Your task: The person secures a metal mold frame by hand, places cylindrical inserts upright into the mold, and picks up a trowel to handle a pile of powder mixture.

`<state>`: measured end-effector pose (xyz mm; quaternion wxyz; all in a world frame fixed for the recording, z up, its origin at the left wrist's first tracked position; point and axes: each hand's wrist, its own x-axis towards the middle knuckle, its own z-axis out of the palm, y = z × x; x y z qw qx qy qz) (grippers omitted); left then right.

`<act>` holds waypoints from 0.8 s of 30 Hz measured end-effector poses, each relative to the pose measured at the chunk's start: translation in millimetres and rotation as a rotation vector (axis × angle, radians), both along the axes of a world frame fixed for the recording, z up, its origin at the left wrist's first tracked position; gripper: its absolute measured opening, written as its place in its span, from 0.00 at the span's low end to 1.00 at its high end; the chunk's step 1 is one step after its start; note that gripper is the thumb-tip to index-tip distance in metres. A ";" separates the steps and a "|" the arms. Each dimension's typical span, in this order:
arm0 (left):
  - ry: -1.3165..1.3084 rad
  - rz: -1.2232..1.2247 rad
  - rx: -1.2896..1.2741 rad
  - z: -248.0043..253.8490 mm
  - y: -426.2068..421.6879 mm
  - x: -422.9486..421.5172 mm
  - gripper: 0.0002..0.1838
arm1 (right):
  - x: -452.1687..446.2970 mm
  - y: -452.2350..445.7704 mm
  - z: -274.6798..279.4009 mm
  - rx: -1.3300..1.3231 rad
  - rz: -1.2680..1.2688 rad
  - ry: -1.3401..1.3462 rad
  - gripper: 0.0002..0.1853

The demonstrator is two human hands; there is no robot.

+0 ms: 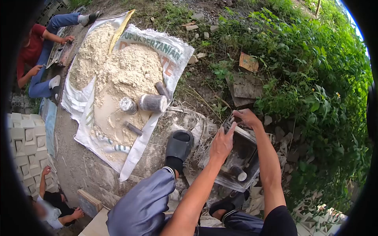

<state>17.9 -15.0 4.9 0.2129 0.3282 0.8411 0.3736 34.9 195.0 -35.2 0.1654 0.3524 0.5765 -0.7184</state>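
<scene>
1. Two other people are sitting along the left side, one in a red shirt (33, 45), one in a pale sleeve (54, 220) lower down
2. Pale powder (134, 65) is lying heaped on a printed sack (179, 55), with a stubby cylinder (128, 105), a thick cylinder (153, 103) and two dark rods, one near (132, 128) and one far (161, 89), resting on it
3. The left hand (222, 144) is reaching up to the far left corner of a dark box (246, 147), index finger extending; whether it is pinching anything, I cannot tell
4. The box is lying just below the fingertips, between the forearms, its length seemingly running back toward the body; neither hand is clearly nearer that corner
5. A dark cylinder with a pale end (238, 173) is lying slantwise inside, apart from both hands
6. The right hand (248, 118) is bending in over the same corner, fingers curling close beside the left's; their exact grip is staying unclear
</scene>
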 end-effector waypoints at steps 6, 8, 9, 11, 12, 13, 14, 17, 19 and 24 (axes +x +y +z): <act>-0.020 -0.024 -0.056 2.2 -0.2 -1.9 0.29 | -35.2 -2.9 9.4 0.564 0.334 -0.581 0.28; -0.022 -0.033 -0.061 3.2 -1.2 -2.1 0.29 | -35.8 -1.7 23.9 0.364 0.249 -0.600 0.26; -0.024 -0.038 -0.064 3.9 -0.7 -2.4 0.29 | -24.3 6.2 20.3 0.085 0.164 -0.294 0.26; -0.034 -0.045 -0.074 6.4 -0.1 -3.7 0.29 | -5.4 19.2 12.3 -0.220 0.163 0.100 0.30; -0.043 -0.054 -0.086 6.8 -0.2 -4.3 0.29 | -2.8 15.7 10.3 -0.221 0.162 0.101 0.30; -0.043 -0.056 -0.088 4.8 0.0 -4.4 0.29 | 0.4 12.0 8.0 -0.201 0.071 0.107 0.27; -0.031 -0.048 -0.076 2.0 -0.4 -2.9 0.29 | 4.4 8.1 5.4 -0.182 -0.026 0.111 0.25; -0.029 -0.054 -0.069 0.1 0.6 -0.3 0.30 | -12.2 0.5 -3.5 0.433 0.262 -0.216 0.24; -0.038 -0.058 -0.078 -1.5 0.9 -0.6 0.30 | -30.9 -19.5 4.9 0.583 0.211 -0.297 0.26; -0.015 -0.056 -0.031 1.9 -3.9 -1.5 0.30 | -44.6 -9.9 11.5 0.685 0.306 -0.580 0.32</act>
